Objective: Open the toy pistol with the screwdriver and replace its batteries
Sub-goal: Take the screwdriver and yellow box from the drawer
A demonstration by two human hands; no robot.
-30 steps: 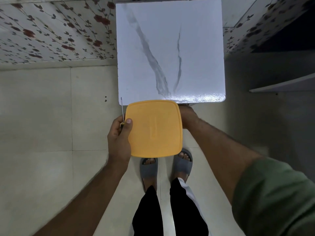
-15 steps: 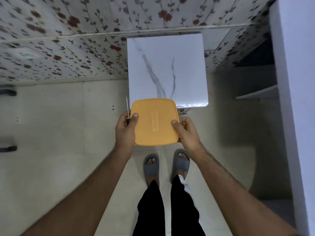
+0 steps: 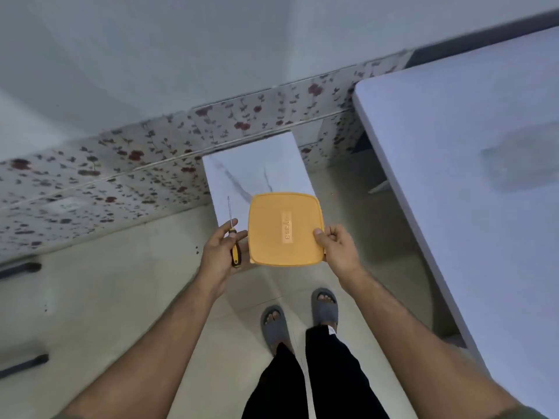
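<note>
We look down on a square orange plastic container with a lid (image 3: 286, 228), held level above the near end of a small white marble-patterned table (image 3: 257, 173). The right hand (image 3: 337, 247) grips its right edge, thumb on the lid. The left hand (image 3: 219, 252) holds a thin screwdriver with a yellow-and-black handle (image 3: 233, 241), its metal shaft pointing away from us; whether this hand touches the container we cannot tell. Below stand two feet in grey slide sandals (image 3: 324, 306) on the pale tiled floor (image 3: 121, 297). A large white tabletop (image 3: 469, 146) fills the right side, and floral wall tiles (image 3: 121, 164) run behind.
</note>
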